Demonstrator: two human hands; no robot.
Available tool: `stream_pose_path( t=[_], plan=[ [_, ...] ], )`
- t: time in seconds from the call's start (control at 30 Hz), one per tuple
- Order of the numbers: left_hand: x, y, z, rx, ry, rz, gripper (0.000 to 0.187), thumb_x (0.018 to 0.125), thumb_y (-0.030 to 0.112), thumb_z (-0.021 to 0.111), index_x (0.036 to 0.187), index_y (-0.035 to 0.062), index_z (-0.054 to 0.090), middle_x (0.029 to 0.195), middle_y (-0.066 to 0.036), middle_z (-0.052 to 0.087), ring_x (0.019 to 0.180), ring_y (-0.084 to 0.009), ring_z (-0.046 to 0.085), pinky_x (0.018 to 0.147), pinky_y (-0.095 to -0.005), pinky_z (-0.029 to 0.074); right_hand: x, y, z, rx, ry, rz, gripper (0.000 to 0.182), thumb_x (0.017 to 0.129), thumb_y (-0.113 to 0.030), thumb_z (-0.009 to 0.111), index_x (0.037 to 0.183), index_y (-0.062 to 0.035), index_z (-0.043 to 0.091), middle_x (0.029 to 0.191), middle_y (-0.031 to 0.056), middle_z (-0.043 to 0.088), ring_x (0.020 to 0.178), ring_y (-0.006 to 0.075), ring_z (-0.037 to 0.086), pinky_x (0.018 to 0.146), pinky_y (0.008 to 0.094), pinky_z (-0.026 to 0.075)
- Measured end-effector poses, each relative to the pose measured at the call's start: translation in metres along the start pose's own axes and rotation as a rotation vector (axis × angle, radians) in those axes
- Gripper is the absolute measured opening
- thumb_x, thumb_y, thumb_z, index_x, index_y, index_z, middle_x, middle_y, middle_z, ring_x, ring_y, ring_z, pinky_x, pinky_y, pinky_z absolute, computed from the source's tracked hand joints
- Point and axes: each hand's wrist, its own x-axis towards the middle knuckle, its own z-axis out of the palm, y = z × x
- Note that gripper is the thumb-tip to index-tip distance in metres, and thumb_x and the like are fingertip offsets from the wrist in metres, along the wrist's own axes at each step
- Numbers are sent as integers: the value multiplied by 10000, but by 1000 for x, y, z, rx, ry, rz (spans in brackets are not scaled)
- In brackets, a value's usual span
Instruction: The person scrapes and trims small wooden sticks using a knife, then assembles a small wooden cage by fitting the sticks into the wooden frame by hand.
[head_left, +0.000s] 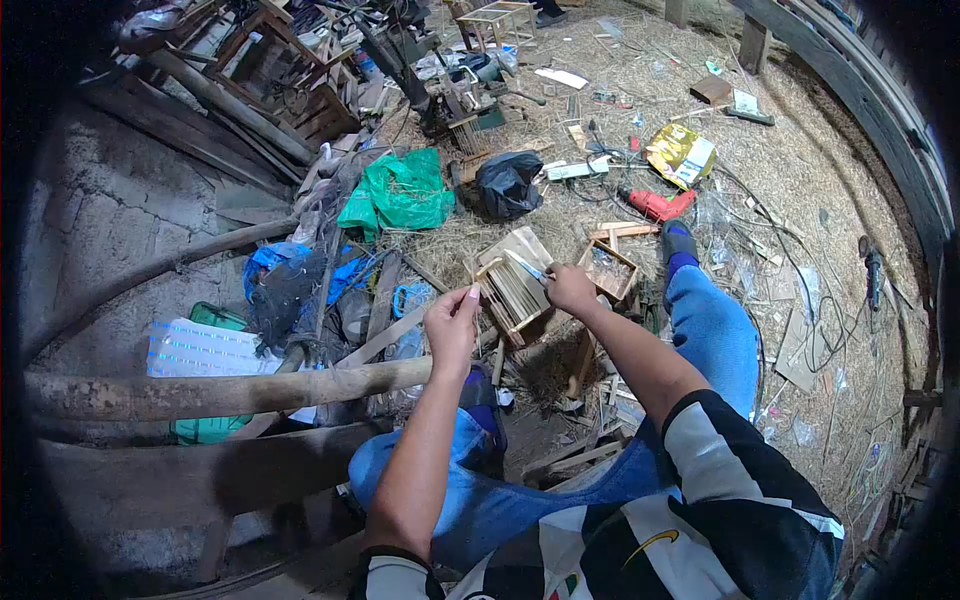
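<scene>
My right hand (573,290) is closed round the handle of a knife (524,265), its pale blade pointing up and left. Fingers pinched, my left hand (455,320) holds a small wooden strip (487,269) close to the blade tip. Beneath both hands sits a small slatted wooden box (516,320), tilted on the ground between my feet. Right of it lies another small wooden frame box (612,268), partly behind my right hand.
A red power drill (660,204) lies near my right foot, with a yellow bag (681,156) beyond it. Green plastic (405,190) and a black bag (509,184) lie ahead. A wooden pole (230,392) crosses at left. Cables and scraps litter the ground.
</scene>
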Motion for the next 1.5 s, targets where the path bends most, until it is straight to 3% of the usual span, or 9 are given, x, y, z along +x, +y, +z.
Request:
stream_pose_path(
  t=[0.2,0.27,0.57,0.73,1.1,1.17,1.2,1.3,1.5],
  plan=[
    [-1,0,1,-39,-2,-21,206,957,200,692,1009,2,716,744,9,630,494,-29,449,435,-219,322,9,-3,0,46,60,-7,316,919,-303,647,1114,-55,650,1003,199,671,1019,396,632,899,504,505],
    [3,-3,-2,-42,-14,-42,202,957,200,692,1011,7,716,741,9,631,490,-29,450,430,-219,327,4,-27,-15,100,284,-227,282,918,-294,645,1096,-76,637,1007,169,660,982,384,631,844,505,511],
    [6,12,-1,-162,-71,-152,217,936,213,713,1040,24,706,775,6,670,578,-39,536,506,-214,413,-64,-121,-132,-170,305,-1231,318,772,-243,723,1069,-160,642,991,37,608,939,253,614,716,373,539],
    [15,4,10,-323,-170,-268,174,918,188,736,1001,40,699,760,18,653,555,-55,545,479,-212,405,-80,-113,-130,-271,307,-1385,348,804,-294,666,1147,-231,675,1063,2,617,1034,191,616,665,332,548],
    [76,-40,19,-79,-263,-352,191,955,257,644,912,72,664,760,-17,678,565,-118,611,496,-269,452,-35,-97,-122,4,407,-985,196,776,-161,710,971,-168,700,927,15,682,856,232,660,667,358,548],
    [104,-75,20,172,-197,-92,220,946,253,654,887,45,696,736,-30,681,559,-117,606,494,-275,440,-25,-98,-119,192,483,-827,206,789,-146,718,993,-143,691,901,66,690,821,279,672,676,400,540],
    [113,-77,21,492,-144,-27,284,919,279,661,885,12,752,800,-132,738,685,-256,699,672,-388,542,-25,-104,-124,250,466,-765,172,830,-152,722,995,-107,704,873,108,691,803,322,677,685,420,529],
    [136,-86,26,933,-71,252,243,904,273,658,943,56,760,887,-173,742,790,-325,715,760,-436,548,-18,-112,-131,468,424,-584,147,860,-167,724,980,-82,723,881,122,697,809,338,679,678,417,526],
    [180,-127,27,1045,-271,474,241,905,262,659,1064,102,743,1025,-188,709,959,-384,679,850,-497,524,-14,-120,-144,575,279,-339,236,914,-247,701,939,-16,745,840,191,711,787,351,702,719,416,540]
  ],
)
